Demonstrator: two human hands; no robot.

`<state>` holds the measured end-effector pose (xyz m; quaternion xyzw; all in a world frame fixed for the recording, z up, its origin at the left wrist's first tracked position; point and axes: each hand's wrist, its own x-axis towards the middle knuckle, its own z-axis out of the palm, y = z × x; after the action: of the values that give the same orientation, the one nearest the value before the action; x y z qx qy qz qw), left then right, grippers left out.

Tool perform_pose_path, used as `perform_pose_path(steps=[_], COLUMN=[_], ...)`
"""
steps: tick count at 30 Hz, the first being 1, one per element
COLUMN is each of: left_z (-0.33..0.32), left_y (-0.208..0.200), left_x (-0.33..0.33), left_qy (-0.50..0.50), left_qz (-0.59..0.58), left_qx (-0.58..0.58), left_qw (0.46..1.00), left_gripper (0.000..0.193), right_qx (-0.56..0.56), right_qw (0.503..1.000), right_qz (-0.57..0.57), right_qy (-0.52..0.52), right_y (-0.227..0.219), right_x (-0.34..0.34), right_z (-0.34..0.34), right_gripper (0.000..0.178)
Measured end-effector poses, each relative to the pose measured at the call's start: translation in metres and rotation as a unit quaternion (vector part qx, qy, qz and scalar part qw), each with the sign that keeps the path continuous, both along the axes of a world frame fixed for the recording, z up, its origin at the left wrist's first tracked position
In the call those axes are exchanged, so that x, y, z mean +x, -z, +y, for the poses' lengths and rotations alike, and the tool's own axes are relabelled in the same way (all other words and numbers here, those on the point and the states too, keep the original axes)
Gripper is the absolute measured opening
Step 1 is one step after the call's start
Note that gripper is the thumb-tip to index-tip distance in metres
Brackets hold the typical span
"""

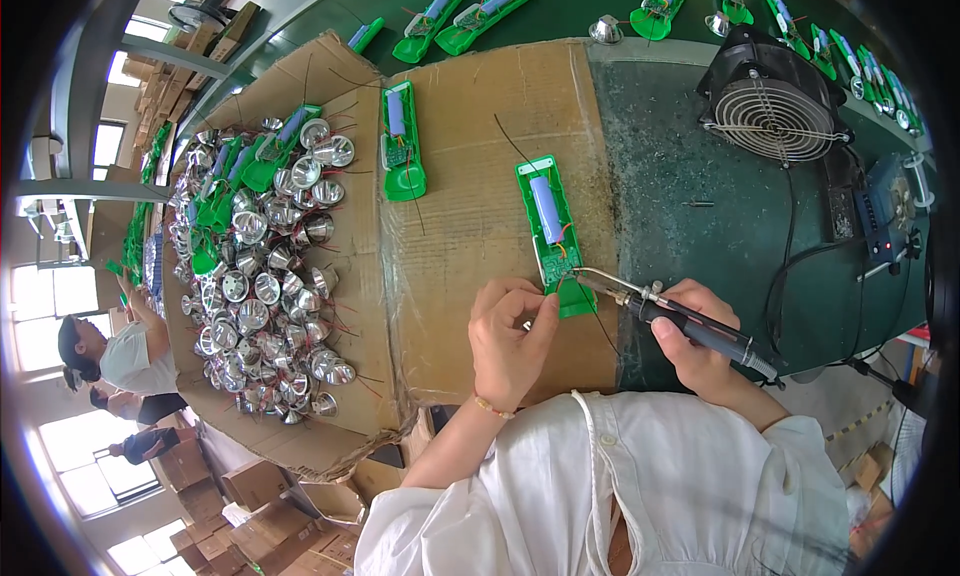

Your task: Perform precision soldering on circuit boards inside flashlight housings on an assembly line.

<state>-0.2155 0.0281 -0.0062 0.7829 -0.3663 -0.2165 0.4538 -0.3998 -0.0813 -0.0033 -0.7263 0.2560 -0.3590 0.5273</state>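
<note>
In front of me a green plastic housing [575, 299] lies on the flattened cardboard, with a purple cylindrical battery [546, 210] and a small green circuit board [560, 265] in it. My right hand [697, 328] grips a soldering iron [695, 326] by its dark handle. The iron's bent metal tip reaches the board. Beside the housing's near end, my left hand [510, 338] is closed in a pinch, its fingertips close to the board. A small shiny bit shows between its fingers; its kind is hidden. Thin wires run from the board.
To the left, a cardboard box [370, 306] holds many silver reflector cups [266, 288] and several green housings. Another housing [404, 146] lies on the cardboard. At right stand a black fan [775, 116] and a blue soldering station [885, 216] with cables. More housings line the far side.
</note>
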Motion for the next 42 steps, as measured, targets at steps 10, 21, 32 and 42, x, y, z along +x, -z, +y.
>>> perform_pose_path(steps=[10,21,32,42], left_z=[-0.002,-0.003,-0.005,-0.009], left_y=[0.004,0.001,0.004,-0.004], left_x=[-0.002,-0.002,0.002,0.003], left_qy=[-0.009,-0.01,-0.036,-0.003], left_qz=[0.003,0.011,0.013,0.013], left_qx=[-0.019,-0.01,-0.057,0.014], left_qw=[1.0,1.0,0.998,1.0], left_gripper=[0.01,0.01,0.011,0.013], right_qx=[0.016,0.029,0.031,0.133], right_qw=[1.0,0.999,0.999,0.99], right_qz=[-0.003,0.021,-0.024,-0.004], right_qy=[0.007,0.032,0.016,0.054], right_y=[0.001,-0.008,0.005,0.011], right_x=[0.003,-0.002,0.008,0.012], right_z=[0.003,0.003,0.003,0.005], right_gripper=[0.015,0.018,0.017,0.015])
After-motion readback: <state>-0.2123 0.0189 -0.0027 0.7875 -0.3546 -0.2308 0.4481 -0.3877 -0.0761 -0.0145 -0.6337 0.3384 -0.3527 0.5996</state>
